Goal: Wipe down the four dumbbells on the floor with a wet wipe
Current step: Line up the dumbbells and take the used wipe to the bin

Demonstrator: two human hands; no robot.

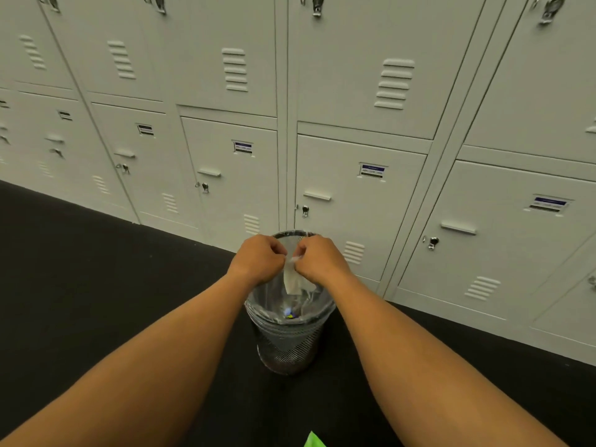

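Both hands are up over a round black wire-mesh bin (288, 346) with a clear plastic liner. The left hand (258, 259) and right hand (317, 261) each have fingers curled in, pinching the top edge of a small pale rectangular packet or wipe (292, 279), hard to say which since it's blurry. It hangs between them right above the bin opening. The bin stands on a dark floor (96, 301) close to a row of grey-white metal lockers (354, 124). Something bright green (313, 440) pokes in at the bottom edge.

Bin (290, 346) before lockers (354, 195) — hands above
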